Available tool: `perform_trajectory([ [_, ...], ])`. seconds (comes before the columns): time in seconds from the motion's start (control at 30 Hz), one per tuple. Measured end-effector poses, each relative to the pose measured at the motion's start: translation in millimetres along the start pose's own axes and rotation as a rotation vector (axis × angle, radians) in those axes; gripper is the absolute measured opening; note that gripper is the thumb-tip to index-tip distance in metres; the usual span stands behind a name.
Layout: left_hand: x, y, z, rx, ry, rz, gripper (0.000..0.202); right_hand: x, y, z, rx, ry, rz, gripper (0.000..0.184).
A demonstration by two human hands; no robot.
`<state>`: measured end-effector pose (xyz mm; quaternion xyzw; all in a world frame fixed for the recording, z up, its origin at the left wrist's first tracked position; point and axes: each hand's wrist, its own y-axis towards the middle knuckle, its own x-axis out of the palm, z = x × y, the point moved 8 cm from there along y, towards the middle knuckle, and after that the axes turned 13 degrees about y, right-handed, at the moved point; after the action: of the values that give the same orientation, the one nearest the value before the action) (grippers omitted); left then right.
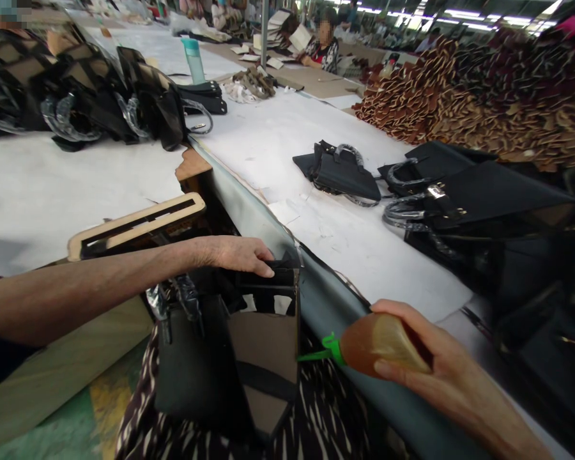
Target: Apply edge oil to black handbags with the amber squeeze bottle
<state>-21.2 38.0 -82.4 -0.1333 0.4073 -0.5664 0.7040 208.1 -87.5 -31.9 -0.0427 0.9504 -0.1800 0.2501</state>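
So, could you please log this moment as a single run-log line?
left hand: grip on handbag top edge | right hand: holds squeeze bottle, green nozzle near handbag side | table: black bags lying

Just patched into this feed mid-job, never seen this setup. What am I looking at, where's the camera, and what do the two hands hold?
There is no machine here: both hands belong to a person, and the one picture comes from a camera on that person's head, looking forward and down. The left hand lies on the top edge of a black handbag on the lap; whether it pinches the edge is not visible. The right hand is closed round a brownish squeeze bottle with a green nozzle pointing at the bag. Ahead, the white-covered table carries more black handbags and a heap of brown pieces. Another person sits far behind.
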Motion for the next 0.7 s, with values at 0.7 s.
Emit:
perform_trajectory([
  [0.7,-149.1,-25.7,127.6,0.009,0.744,0.558,0.015,-42.0,62.3,28.9,-0.039,0.848,0.286,0.045],
])
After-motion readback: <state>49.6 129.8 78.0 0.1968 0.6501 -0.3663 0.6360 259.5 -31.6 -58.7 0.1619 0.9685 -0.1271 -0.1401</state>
